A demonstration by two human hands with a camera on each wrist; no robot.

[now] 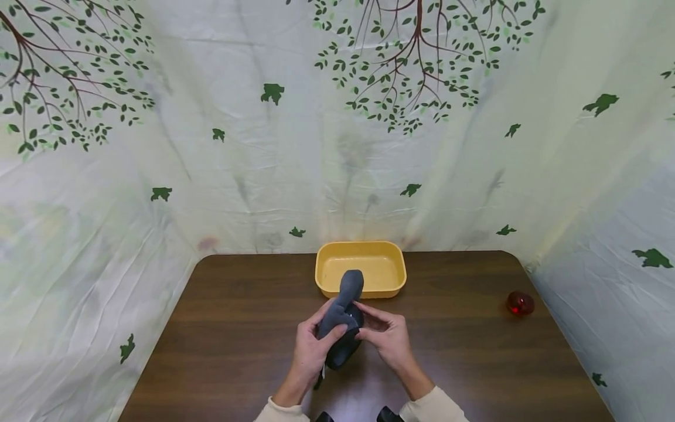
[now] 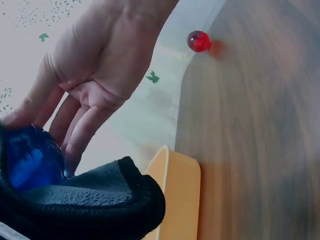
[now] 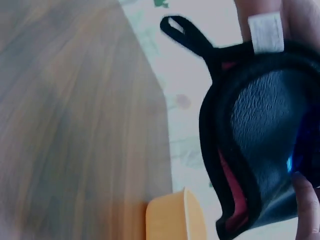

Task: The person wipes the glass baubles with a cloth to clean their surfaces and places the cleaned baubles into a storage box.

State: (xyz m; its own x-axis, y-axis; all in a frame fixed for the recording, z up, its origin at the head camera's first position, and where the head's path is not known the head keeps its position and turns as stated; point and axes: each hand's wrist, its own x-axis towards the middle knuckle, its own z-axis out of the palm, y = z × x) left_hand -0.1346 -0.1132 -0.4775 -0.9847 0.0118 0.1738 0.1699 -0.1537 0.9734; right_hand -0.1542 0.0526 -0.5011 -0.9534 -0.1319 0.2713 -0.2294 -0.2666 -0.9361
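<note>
A dark padded oven mitt (image 1: 337,313) is held above the table near its middle. It has a hanging loop (image 3: 185,35), a white tag (image 3: 266,32) and pink lining at its edge. My left hand (image 1: 311,347) grips the mitt from the left, thumb across its front. Lying against the mitt's folded inner side is a shiny blue ball (image 2: 34,159), partly hidden by the mitt. My right hand (image 1: 387,340) holds this ball from the right between thumb and fingers. In the left wrist view the right hand's fingertips reach over the ball.
A yellow rectangular tub (image 1: 361,243) stands at the table's far edge, just beyond the hands. On the right side of the brown wooden table (image 1: 237,340) sits a clear red ball (image 1: 520,303). A leaf-printed curtain (image 1: 316,146) hangs behind and around the table.
</note>
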